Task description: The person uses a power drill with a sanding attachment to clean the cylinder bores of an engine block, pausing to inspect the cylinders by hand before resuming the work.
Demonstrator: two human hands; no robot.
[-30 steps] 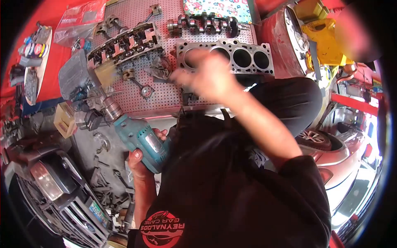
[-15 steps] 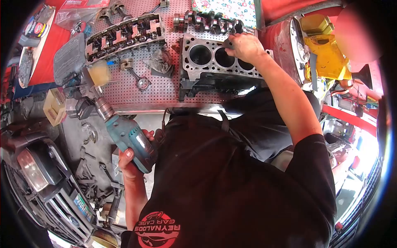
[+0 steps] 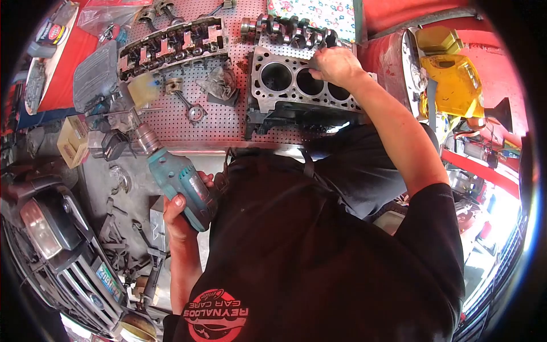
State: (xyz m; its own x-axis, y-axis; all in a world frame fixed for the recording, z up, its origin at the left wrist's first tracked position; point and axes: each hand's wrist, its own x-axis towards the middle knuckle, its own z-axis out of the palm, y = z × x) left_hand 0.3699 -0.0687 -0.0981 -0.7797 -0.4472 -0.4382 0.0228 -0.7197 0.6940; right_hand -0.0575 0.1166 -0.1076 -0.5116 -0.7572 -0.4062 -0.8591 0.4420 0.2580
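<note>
My left hand (image 3: 181, 212) is wrapped round the body of a teal power drill (image 3: 181, 185), whose chuck points up and left toward the table's near edge. My right hand (image 3: 336, 65) rests at the top of the engine block (image 3: 265, 94), over its cylinder bores, with fingers bent together; what they hold, if anything, is hidden. Just behind the block lies a crankshaft (image 3: 293, 31). A cylinder head (image 3: 171, 48) sits at the left of the table, and a piston with its rod (image 3: 185, 102) lies below it.
The perforated red table (image 3: 199, 134) also bears a crumpled rag (image 3: 219, 83) and more pistons at the back. A yellow container (image 3: 453, 82) stands at the right. At the lower left are a vehicle front (image 3: 85, 262) and metal parts on the floor; a small box (image 3: 73, 141) is nearer the table.
The drill in my left hand has shifted slightly, and the attachment at its tip looks different in angle. My right hand has moved very little over the block.
</note>
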